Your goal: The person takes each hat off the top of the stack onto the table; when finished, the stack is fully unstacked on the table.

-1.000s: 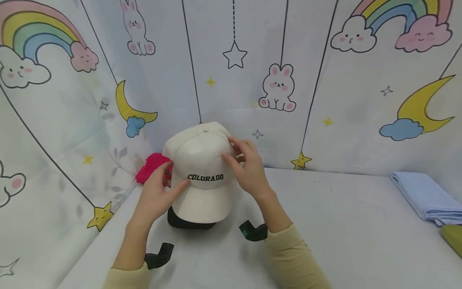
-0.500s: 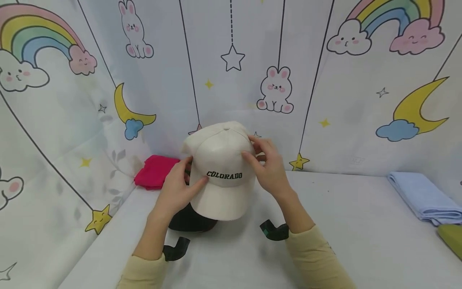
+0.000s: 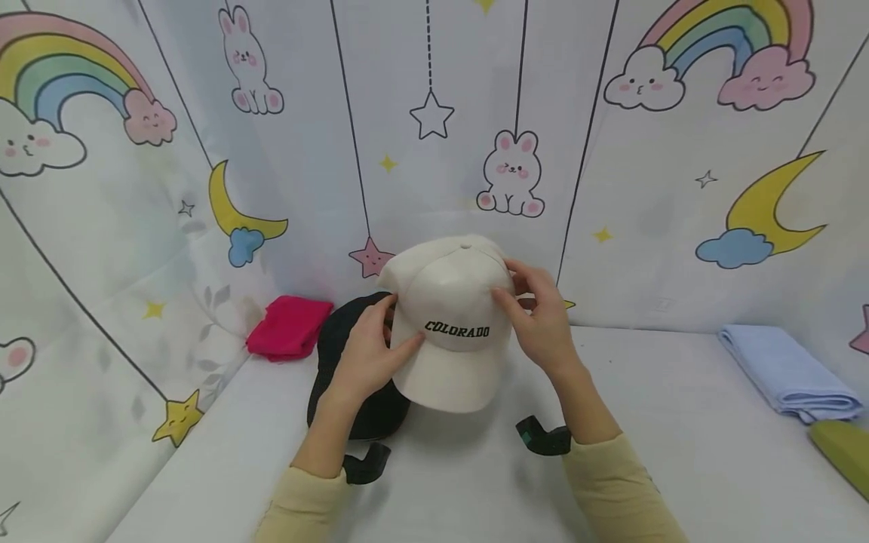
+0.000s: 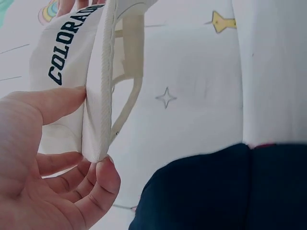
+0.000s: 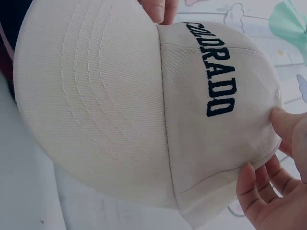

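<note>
The cream cap [image 3: 451, 302] is held up above the worktop [image 3: 462, 498], beside a dark cap [image 3: 339, 332]. The left hand [image 3: 366, 343] pinches one side where brim [image 3: 444, 381] meets crown [image 3: 455, 275]; the right hand [image 3: 543, 324] grips the crown's opposite side. Expect a light fabric article: the crown should yield under pressure, the brim is probably stiffer, and slip risk appears low. Grip at the crown sides or brim root. The worktop surface is white; red cloth [image 3: 290, 328] and blue cloth [image 3: 787, 369] lie folded near a printed backdrop [image 3: 631, 188].
</note>
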The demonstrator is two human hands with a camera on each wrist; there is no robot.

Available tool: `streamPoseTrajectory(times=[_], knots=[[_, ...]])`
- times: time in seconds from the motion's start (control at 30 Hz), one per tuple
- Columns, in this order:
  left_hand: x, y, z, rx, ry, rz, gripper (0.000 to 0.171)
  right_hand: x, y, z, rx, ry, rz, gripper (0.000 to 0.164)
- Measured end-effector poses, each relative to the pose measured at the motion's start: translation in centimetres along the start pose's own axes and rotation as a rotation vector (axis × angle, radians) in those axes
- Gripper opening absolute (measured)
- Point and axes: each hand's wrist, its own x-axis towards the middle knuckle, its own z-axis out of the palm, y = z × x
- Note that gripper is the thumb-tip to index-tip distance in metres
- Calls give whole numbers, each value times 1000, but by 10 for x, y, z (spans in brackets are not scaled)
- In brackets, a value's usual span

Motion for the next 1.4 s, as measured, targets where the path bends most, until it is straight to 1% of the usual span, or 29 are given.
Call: streamPoseTrajectory(times=[0.13, 0.37, 0.63, 0.73, 0.93, 1.17, 1.27, 1.4], knots=[[3, 0, 13, -22, -2, -10, 72, -2, 8, -6, -32, 12, 20, 43], [7, -3, 39, -50, -21, -35, 68, -4, 22, -15, -68, 20, 87, 43], [8, -6, 65, -82, -34, -103, 62, -6, 37, -20, -132, 1, 165, 45], [8, -9, 73, -86, -38, -118, 59, -7, 44, -20, -144, -12, 186, 46], [6, -17, 85, -64, -59, -125, 56, -10, 62, -16, -171, -37, 223, 45], [4, -24, 94, -25, -130, -144, 56, -15, 77, -11, -202, -55, 238, 45], [2, -27, 97, 6, -164, -142, 58, -17, 84, -7, -217, -76, 260, 46], [0, -28, 99, 45, -199, -155, 62, -21, 91, -3, -217, -107, 279, 46]])
